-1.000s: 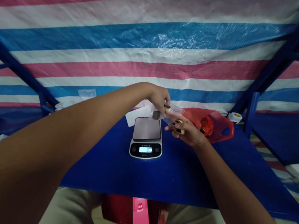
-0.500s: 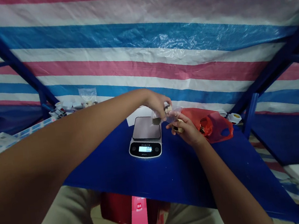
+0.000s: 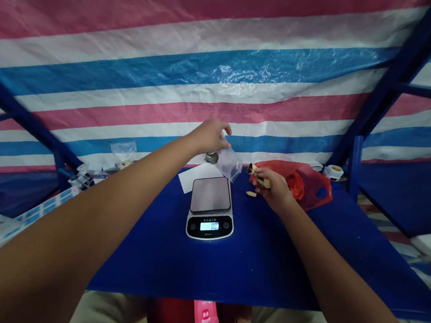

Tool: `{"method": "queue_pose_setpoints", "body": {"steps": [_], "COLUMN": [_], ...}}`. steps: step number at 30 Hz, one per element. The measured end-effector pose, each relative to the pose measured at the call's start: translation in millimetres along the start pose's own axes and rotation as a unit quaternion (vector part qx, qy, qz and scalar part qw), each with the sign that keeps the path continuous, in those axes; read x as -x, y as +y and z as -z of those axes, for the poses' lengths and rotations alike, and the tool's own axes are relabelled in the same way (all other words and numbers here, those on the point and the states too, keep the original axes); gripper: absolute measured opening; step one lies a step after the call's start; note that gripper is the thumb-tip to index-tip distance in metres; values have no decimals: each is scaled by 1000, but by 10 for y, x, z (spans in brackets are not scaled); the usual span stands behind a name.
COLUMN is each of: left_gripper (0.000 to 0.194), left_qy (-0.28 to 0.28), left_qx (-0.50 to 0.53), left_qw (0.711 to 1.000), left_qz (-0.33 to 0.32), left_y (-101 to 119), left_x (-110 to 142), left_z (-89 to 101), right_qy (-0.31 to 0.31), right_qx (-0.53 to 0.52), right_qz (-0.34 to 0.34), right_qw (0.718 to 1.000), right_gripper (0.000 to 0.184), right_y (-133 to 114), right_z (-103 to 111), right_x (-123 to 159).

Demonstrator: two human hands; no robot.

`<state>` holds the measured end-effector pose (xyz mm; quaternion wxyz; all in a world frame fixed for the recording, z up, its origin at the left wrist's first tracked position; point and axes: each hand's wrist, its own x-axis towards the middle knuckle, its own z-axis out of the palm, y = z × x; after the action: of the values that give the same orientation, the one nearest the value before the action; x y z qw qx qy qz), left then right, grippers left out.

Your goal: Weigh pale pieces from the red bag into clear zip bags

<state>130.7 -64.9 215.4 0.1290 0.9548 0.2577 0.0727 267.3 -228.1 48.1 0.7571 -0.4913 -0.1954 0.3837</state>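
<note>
My left hand is pinched on a clear plastic bag that hangs down behind the scale. A dark greyish lump shows beside the bag; whether it is inside cannot be made out. My right hand is closed around a few pale, curled pieces, one with a dark end. On the blue table, left of those fingers, lies a small pale sliver. Between my arms stands a digital kitchen scale with a bare platform, its lit display reading 0.0.
A red plastic bag lies right of my right hand. White paper is behind the scale. Small bags and label sheets lie at left; a white roll sits at right. Blue frame posts and a striped tarp stand behind.
My left hand has moved up and left, away from my right hand, with the clear bag. The pale pieces stay in my right hand, and a sliver now shows on the table.
</note>
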Motion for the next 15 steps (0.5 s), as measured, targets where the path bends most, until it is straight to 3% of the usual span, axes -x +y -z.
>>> {"method": "queue_pose_setpoints", "body": {"steps": [3, 7, 11, 15], "left_gripper": [42, 30, 27, 24], "left_qy": [-57, -105, -116, -116], "left_qx": [-97, -220, -294, -288], "left_qw": [991, 961, 932, 930], "left_qz": [-66, -131, -178, -196], "left_y": [223, 489, 648, 671], "left_x": [-66, -103, -147, -213], "left_z": [-49, -223, -388, -452], "right_qy": [67, 111, 113, 99], "right_qx": [29, 84, 127, 138], "right_qz": [16, 48, 47, 49], "right_qw": [997, 989, 984, 984], "right_gripper": [21, 19, 16, 15], "right_y": [7, 13, 16, 22], "right_z": [20, 17, 1, 5], "right_x": [-35, -62, -78, -83]}}
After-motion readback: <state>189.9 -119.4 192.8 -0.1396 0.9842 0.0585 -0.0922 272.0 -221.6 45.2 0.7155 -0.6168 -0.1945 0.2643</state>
